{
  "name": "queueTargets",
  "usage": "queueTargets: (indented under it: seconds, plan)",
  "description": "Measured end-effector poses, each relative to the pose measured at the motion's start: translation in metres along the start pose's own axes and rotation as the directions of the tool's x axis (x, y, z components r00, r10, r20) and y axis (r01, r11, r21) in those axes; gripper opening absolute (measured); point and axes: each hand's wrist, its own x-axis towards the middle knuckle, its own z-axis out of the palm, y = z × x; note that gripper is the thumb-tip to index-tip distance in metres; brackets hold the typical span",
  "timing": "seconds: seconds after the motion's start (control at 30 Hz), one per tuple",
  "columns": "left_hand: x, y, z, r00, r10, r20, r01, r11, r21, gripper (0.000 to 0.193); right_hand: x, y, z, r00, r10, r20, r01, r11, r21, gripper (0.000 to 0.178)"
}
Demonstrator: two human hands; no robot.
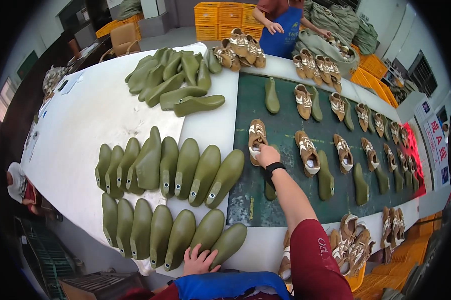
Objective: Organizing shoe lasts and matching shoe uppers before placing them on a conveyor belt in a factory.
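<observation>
On the green conveyor belt [285, 210], my right hand [266, 156] grips a brown and white sneaker [257, 131] at its opening, the fingers partly hidden inside. Down at the front edge of the table, my left hand [200, 261] lies with fingers spread over the lower end of an olive-green shoe last [208, 231]. Another last [230, 244] stands right beside that hand. Under my right forearm, one more last [271, 192] shows in part on the belt.
Rows of lasts [188, 165] stand on the white table [75, 150], with a heap of lasts [170, 75] behind. Sneakers [308, 154] and lasts line the belt rightwards. A co-worker in a blue apron [283, 35] stands across. Sneakers [353, 240] sit at the near edge.
</observation>
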Motion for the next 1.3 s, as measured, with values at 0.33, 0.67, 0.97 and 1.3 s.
queueTargets:
  seconds: [0.33,0.67,0.97,1.3]
  plan:
    - [0.006,0.002,-0.003,1.0,0.013,-0.012,-0.013,1.0,0.014,0.052,0.01,-0.011,0.022,0.998,-0.045,-0.037,0.053,0.973,0.226,0.037]
    - [0.005,0.0,0.0,0.996,0.036,-0.083,-0.037,0.999,-0.015,0.053,-0.02,0.004,-0.001,0.993,-0.106,0.044,0.098,0.982,0.158,0.032]
    - [0.001,0.001,0.006,0.992,0.104,-0.073,-0.103,0.995,0.005,0.054,-0.151,0.031,-0.167,0.905,-0.418,-0.081,0.425,0.893,0.146,0.027]
    - [0.001,-0.011,0.012,0.983,0.175,-0.061,-0.173,0.984,0.041,0.059,-0.435,0.107,-0.28,0.98,-0.108,-0.168,0.16,0.927,0.338,0.025]
